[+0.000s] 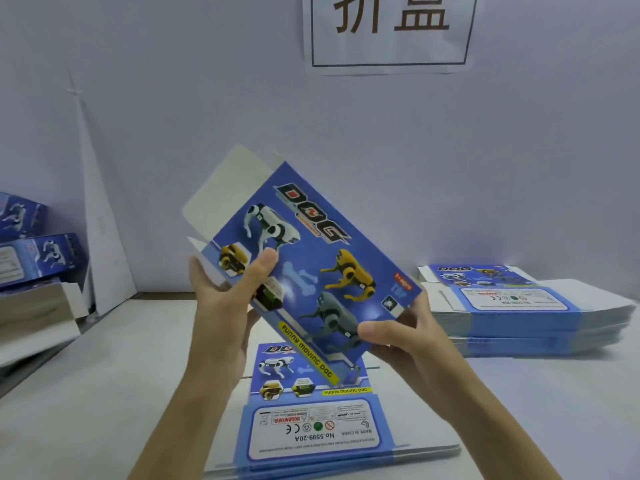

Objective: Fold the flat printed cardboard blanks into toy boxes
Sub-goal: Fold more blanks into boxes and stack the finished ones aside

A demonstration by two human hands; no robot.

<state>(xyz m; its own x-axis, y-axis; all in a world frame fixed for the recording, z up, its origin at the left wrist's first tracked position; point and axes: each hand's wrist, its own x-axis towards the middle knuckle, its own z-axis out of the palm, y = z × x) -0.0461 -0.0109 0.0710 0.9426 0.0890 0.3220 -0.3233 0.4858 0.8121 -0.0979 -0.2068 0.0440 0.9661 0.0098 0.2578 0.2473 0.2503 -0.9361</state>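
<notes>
Blue printed cardboard, partly opened into a sleeve, makes up the box (311,251). It is held tilted in the air above the bench (86,375), dog pictures toward the camera. Its white end flap (225,181) stands open at the upper left end.

The likeliest trouble, as I judge it, is the sleeve collapsing flat again. Both grips squeeze front against back, so too much pressure would close the opening before any flap is tucked. The open flap could also bend away from its crease if pushed in at this slant. The lower corner could slip too, since only a small pinch holds it.

The left hand (225,299) pinches the box's left long edge, thumb lying on the printed face and fingers behind the card. The right hand (408,334) pinches the lower right corner the same way, thumb on the front and fingers underneath, mostly hidden. The box spans the gap between the two hands.

Directly below lies a stack of flat blanks (311,420). A second pile of blanks (519,306) sits well to the right, and folded boxes (41,254) are at the far left.
</notes>
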